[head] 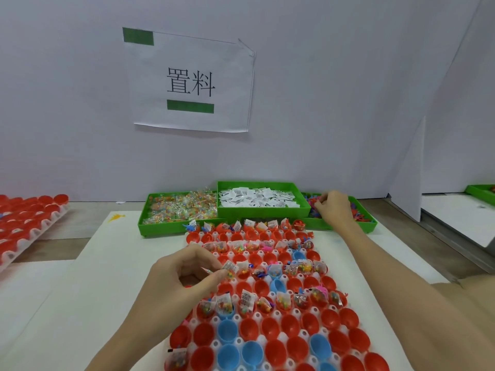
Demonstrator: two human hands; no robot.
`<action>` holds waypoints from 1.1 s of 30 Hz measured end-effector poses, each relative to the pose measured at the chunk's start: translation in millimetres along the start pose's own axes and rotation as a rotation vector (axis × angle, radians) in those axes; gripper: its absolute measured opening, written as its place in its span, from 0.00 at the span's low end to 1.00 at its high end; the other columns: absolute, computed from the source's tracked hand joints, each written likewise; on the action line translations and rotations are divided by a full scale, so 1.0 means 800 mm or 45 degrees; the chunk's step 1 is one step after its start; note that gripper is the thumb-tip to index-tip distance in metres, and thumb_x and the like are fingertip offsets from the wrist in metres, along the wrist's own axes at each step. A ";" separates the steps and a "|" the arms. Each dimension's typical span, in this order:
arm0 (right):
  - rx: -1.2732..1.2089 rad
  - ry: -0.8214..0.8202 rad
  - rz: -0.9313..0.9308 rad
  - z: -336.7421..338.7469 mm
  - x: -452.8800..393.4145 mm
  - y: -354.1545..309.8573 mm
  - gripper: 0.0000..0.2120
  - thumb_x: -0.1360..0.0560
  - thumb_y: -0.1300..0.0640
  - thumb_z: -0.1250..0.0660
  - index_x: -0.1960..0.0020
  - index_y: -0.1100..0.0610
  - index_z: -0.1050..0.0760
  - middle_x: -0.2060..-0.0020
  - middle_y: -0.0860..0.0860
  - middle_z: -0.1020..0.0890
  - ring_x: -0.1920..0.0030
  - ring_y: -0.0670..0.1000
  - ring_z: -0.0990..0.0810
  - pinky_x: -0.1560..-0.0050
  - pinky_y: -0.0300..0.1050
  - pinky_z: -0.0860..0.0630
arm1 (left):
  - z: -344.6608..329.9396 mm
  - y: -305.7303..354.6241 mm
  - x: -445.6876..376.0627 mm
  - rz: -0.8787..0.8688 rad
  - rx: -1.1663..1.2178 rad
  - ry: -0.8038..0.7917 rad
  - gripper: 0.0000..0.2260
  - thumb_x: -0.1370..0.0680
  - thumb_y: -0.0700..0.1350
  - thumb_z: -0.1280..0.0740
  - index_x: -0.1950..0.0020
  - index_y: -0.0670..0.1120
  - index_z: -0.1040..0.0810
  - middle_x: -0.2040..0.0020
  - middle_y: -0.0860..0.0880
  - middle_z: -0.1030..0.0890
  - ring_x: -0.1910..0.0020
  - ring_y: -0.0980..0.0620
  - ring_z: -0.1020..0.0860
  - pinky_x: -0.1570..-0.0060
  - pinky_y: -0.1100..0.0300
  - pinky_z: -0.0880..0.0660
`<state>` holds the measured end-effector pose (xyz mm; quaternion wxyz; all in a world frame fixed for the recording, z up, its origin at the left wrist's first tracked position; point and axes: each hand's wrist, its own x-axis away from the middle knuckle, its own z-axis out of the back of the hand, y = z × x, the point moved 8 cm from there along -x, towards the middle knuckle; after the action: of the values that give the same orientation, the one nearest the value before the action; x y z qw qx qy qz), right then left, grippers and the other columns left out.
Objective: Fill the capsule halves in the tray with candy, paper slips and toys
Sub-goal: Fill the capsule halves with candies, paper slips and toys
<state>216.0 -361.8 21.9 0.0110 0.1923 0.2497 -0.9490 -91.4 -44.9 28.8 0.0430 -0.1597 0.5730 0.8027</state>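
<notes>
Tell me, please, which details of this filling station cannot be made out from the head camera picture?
- What the right hand grips in the toy bin: its own fingers cover it.
- Print on the paper slips: too small.
- The near rows of the capsule tray: cut off by the bottom edge.
- The green bin at far right: cut off by the edge.

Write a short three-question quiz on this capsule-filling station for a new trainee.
1. True or false: the right hand reaches into the bin of toys.
2. Which green bin sits in the middle? A) candy packets B) paper slips C) toys
3. Fill in: the left hand pinches a small ____ over the capsule tray.

Key: 1 true. 2 B, the paper slips bin, with the candy bin to its left. 3 packet, a clear candy packet held between thumb and fingertips.
</notes>
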 end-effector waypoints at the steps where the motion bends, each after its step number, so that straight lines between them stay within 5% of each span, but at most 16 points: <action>1: -0.056 0.013 -0.010 0.002 0.001 0.003 0.08 0.23 0.62 0.30 0.56 0.66 0.17 0.62 0.61 0.15 0.59 0.58 0.16 0.52 0.55 0.18 | 0.000 0.001 0.000 -0.006 -0.003 0.004 0.05 0.29 0.45 0.22 0.57 0.53 0.16 0.60 0.47 0.14 0.63 0.47 0.15 0.59 0.58 0.16; 10: -0.168 0.011 -0.003 0.004 0.010 0.019 0.09 0.22 0.64 0.29 0.43 0.65 0.16 0.46 0.61 0.15 0.55 0.55 0.17 0.41 0.55 0.20 | 0.002 0.006 0.001 -0.031 0.012 -0.007 0.05 0.28 0.44 0.22 0.58 0.53 0.16 0.61 0.46 0.14 0.64 0.47 0.15 0.59 0.56 0.16; 13: -0.194 0.005 -0.020 0.005 0.011 0.026 0.10 0.22 0.65 0.30 0.42 0.66 0.18 0.50 0.62 0.14 0.48 0.58 0.16 0.39 0.54 0.21 | 0.001 0.004 0.000 -0.027 0.004 -0.011 0.06 0.28 0.43 0.22 0.58 0.53 0.16 0.60 0.46 0.15 0.64 0.47 0.15 0.58 0.55 0.16; 25: -0.132 -0.041 0.025 0.027 0.015 0.016 0.03 0.22 0.64 0.30 0.54 0.61 0.21 0.56 0.58 0.16 0.59 0.52 0.20 0.54 0.49 0.22 | -0.001 0.001 0.000 -0.032 -0.006 -0.014 0.06 0.31 0.51 0.23 0.57 0.54 0.16 0.60 0.47 0.14 0.63 0.47 0.15 0.58 0.51 0.15; 33: -0.424 0.152 0.140 0.047 0.042 -0.021 0.07 0.18 0.58 0.35 0.43 0.60 0.23 0.56 0.52 0.18 0.56 0.52 0.19 0.53 0.47 0.21 | -0.002 0.004 0.001 -0.055 -0.028 -0.012 0.04 0.28 0.48 0.23 0.57 0.55 0.16 0.60 0.50 0.14 0.63 0.48 0.15 0.57 0.52 0.15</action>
<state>169.5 -362.7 47.6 0.0797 0.2572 0.3927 -0.8794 -92.7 -47.6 30.6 0.0614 -0.1687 0.5604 0.8086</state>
